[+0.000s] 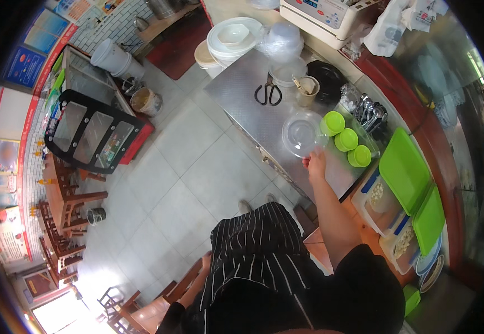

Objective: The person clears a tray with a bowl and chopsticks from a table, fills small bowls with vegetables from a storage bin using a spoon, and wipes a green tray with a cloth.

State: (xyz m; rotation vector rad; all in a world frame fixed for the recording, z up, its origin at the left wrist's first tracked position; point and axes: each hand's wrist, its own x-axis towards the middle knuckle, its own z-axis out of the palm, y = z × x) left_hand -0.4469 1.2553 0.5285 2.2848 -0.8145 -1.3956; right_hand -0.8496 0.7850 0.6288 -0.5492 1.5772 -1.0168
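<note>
My right hand (pixel 316 165) reaches over the metal counter (pixel 250 121), its fingers at the near rim of a clear plastic bowl (pixel 301 132); thumb and fingers seem to pinch that rim. Just right of the bowl stand three green cups (pixel 346 139) in a slanting row. Black-handled scissors (pixel 268 92) lie beyond the bowl, next to a round translucent container (pixel 287 71) and a beige cup (pixel 307 89) holding small sticks. Low beside the striped apron hangs my left hand (pixel 206 259), partly hidden by the apron; its fingers cannot be made out.
Metal spoons (pixel 369 112) and black bowls (pixel 327 81) stand along the counter's back. Open plastic tubs (pixel 377 196) with green lids (pixel 404 167) are at the right. White buckets (pixel 230 39) stand beyond the counter. A glass-fronted display case (pixel 94 129) and wooden tables (pixel 60 192) are at the left.
</note>
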